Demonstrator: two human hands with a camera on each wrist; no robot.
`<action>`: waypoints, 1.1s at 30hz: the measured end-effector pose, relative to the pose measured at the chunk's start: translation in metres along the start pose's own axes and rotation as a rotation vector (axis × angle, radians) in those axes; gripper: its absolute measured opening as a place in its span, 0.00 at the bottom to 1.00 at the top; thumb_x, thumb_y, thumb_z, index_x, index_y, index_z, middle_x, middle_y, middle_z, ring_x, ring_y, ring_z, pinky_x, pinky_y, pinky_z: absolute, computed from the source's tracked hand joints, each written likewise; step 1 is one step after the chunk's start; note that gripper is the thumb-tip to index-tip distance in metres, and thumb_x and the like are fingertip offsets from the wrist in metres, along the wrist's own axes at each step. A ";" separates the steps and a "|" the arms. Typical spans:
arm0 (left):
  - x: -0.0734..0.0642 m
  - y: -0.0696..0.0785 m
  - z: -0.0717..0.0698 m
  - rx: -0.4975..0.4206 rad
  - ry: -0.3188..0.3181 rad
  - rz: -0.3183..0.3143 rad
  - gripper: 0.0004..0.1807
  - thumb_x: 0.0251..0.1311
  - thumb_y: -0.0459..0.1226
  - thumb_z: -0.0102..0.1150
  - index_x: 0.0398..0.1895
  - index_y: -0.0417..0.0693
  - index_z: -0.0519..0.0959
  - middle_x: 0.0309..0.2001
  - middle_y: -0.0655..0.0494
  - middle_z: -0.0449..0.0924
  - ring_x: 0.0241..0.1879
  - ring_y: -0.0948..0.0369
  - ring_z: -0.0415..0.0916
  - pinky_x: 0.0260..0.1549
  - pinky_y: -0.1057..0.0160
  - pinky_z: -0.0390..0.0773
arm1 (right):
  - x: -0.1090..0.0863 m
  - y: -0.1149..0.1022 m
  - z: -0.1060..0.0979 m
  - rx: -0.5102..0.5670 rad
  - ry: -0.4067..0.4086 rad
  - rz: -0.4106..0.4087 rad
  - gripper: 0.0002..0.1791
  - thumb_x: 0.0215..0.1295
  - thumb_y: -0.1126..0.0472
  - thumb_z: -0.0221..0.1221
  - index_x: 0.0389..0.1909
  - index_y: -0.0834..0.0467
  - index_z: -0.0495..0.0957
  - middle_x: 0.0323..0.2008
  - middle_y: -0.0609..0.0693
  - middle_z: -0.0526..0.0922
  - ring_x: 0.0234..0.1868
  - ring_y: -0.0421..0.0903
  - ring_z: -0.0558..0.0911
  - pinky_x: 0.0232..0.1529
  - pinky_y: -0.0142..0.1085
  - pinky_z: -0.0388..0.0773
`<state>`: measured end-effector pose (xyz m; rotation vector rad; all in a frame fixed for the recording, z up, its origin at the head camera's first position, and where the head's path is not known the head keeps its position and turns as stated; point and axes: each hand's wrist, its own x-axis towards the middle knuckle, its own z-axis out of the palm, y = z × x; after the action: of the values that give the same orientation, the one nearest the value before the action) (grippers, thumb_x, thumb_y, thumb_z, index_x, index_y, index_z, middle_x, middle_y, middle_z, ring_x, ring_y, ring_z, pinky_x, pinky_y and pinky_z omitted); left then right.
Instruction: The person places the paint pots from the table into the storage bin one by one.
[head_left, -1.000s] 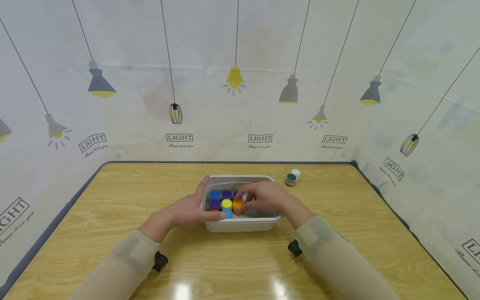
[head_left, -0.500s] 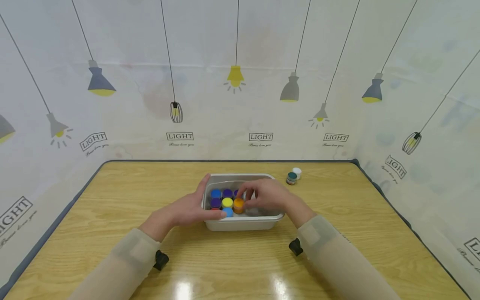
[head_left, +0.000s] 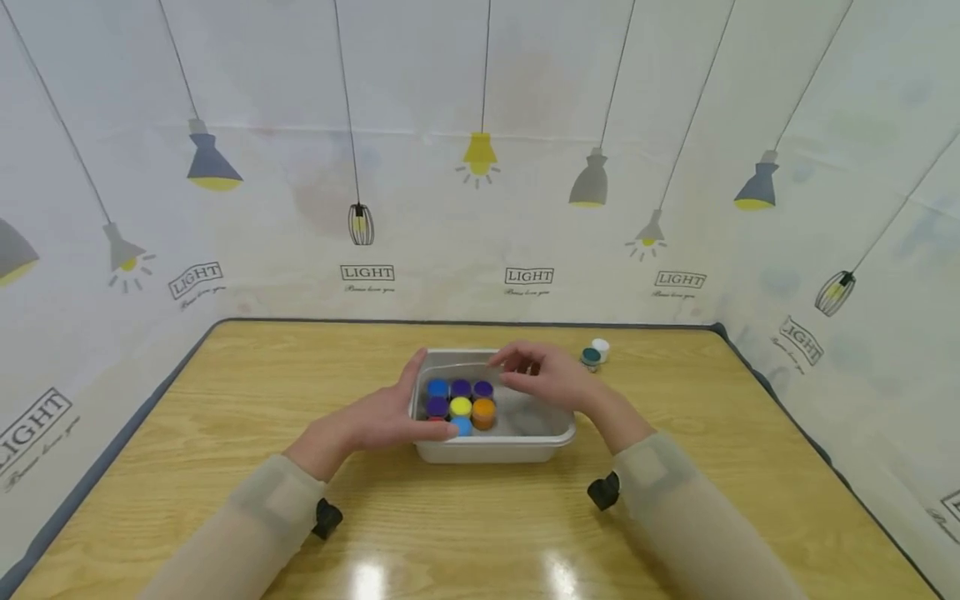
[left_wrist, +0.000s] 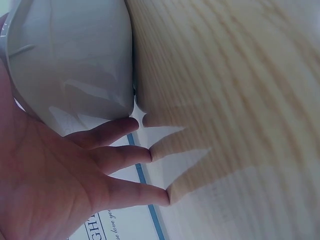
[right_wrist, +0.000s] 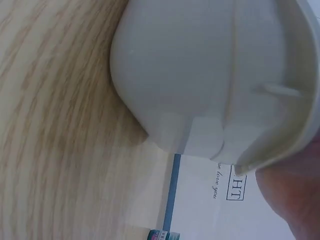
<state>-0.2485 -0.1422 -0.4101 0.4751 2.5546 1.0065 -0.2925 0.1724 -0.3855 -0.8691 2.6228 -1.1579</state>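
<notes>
A pale plastic bin (head_left: 491,453) sits mid-table, small lidded paint jars grouped in its left half. Among them are an orange jar (head_left: 483,414), a yellow jar (head_left: 461,407), a light blue jar (head_left: 462,426), a blue jar (head_left: 438,388) and several purple ones; a red edge shows by my thumb. My left hand (head_left: 378,418) steadies the bin's left end, thumb lying over the front rim. In the left wrist view its fingers (left_wrist: 125,192) are straight and spread beside the wall. My right hand (head_left: 551,377) hovers over the bin's right half with nothing in it, fingers loosely bent.
Behind the bin to the right, a dark green jar (head_left: 590,358) and a white jar (head_left: 600,347) stand together on the wooden table (head_left: 262,375). Fabric walls (head_left: 420,167) printed with lamps enclose the back and sides.
My right hand has let go of the orange jar and risen up and to the right, leaving the jar standing in the bin. The left hand stays on the bin; the head view shifts slightly.
</notes>
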 end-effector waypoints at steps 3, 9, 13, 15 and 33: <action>0.000 0.000 0.001 -0.006 -0.001 0.003 0.78 0.58 0.73 0.70 0.90 0.61 0.22 0.82 0.31 0.64 0.75 0.38 0.73 0.76 0.32 0.68 | -0.006 0.004 -0.007 0.007 0.076 -0.002 0.15 0.79 0.57 0.66 0.61 0.55 0.86 0.47 0.50 0.88 0.44 0.48 0.82 0.47 0.38 0.80; 0.000 0.000 0.002 -0.014 -0.001 0.005 0.78 0.59 0.72 0.70 0.91 0.60 0.23 0.83 0.31 0.61 0.77 0.37 0.70 0.77 0.32 0.67 | -0.022 0.025 -0.028 -0.022 0.207 0.053 0.14 0.80 0.57 0.65 0.60 0.56 0.87 0.49 0.53 0.90 0.47 0.47 0.83 0.48 0.37 0.80; -0.001 0.001 0.002 -0.017 -0.004 0.003 0.78 0.59 0.72 0.70 0.90 0.60 0.22 0.84 0.30 0.60 0.78 0.37 0.70 0.77 0.32 0.66 | -0.038 0.044 -0.045 -0.039 0.231 0.106 0.15 0.82 0.55 0.63 0.62 0.56 0.86 0.53 0.57 0.90 0.45 0.47 0.83 0.46 0.38 0.81; -0.001 0.001 0.002 -0.017 -0.006 0.001 0.77 0.59 0.72 0.70 0.90 0.61 0.22 0.84 0.31 0.60 0.78 0.38 0.70 0.77 0.32 0.66 | -0.045 0.053 -0.053 -0.050 0.233 0.137 0.15 0.82 0.54 0.63 0.62 0.55 0.85 0.55 0.57 0.90 0.45 0.47 0.82 0.45 0.39 0.81; -0.002 0.002 0.000 -0.031 -0.017 -0.006 0.78 0.59 0.72 0.71 0.90 0.61 0.22 0.86 0.31 0.56 0.81 0.36 0.64 0.80 0.32 0.63 | -0.063 0.102 -0.080 -0.169 0.179 0.319 0.20 0.85 0.50 0.59 0.70 0.52 0.80 0.56 0.60 0.87 0.50 0.53 0.82 0.46 0.42 0.78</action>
<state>-0.2463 -0.1417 -0.4080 0.4655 2.5203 1.0342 -0.3141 0.3129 -0.4089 -0.3609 2.8972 -0.9818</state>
